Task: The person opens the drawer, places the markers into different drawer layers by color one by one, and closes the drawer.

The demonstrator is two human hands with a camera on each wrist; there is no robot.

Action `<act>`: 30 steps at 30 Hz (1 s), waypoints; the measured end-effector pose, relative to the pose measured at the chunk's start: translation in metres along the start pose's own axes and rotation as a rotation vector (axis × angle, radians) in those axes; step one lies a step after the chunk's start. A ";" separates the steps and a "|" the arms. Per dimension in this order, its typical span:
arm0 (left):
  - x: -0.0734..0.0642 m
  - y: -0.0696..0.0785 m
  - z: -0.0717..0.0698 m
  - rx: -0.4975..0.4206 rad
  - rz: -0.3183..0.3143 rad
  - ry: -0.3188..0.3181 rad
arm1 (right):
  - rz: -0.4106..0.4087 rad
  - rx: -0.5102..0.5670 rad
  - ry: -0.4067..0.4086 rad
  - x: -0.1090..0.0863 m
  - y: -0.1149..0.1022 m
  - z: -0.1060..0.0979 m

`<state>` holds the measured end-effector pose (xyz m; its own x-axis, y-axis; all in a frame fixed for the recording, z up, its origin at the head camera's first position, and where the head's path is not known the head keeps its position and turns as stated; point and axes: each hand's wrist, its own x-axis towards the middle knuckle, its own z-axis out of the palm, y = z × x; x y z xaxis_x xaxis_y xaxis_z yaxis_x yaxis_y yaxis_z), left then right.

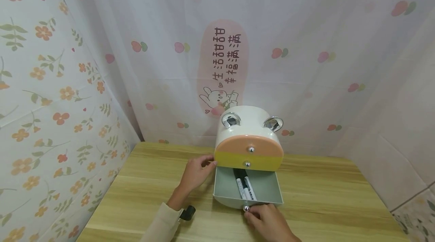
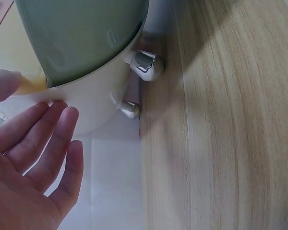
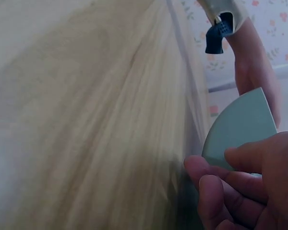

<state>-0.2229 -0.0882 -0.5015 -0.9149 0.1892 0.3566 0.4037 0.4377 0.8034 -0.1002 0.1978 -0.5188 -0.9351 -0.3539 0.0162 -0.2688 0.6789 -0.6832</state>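
Note:
A small rounded cabinet [image 1: 247,125] stands on the table, white on top with an orange drawer [image 1: 234,145] and a yellow drawer [image 1: 231,160] below it. Its lowest drawer, pale green [image 1: 265,183], is pulled out. Several black-and-white marker pens [image 1: 245,187] lie inside that drawer. At its front, my right hand [image 1: 268,221] pinches the round silver knob [image 1: 246,208]; in the right wrist view my fingers largely hide the knob. My left hand [image 1: 198,172] rests its fingertips against the cabinet's left side, fingers loosely extended, as the left wrist view also shows.
The wooden table [image 1: 326,196] reaches out on both sides of the cabinet. Behind hangs a printed curtain [image 1: 306,83], close to the cabinet's back, and a flowered cloth [image 1: 51,121] borders the left. Two silver ring-shaped fittings [image 1: 232,120] project from the cabinet's top.

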 end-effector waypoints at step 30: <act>-0.002 0.005 -0.001 -0.010 0.027 0.014 | -0.093 -0.061 0.112 0.064 0.011 -0.025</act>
<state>-0.2186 -0.0872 -0.4976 -0.9036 0.1884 0.3848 0.4282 0.4241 0.7980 -0.1684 0.1989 -0.5067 -0.9246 -0.3454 0.1604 -0.3654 0.6857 -0.6296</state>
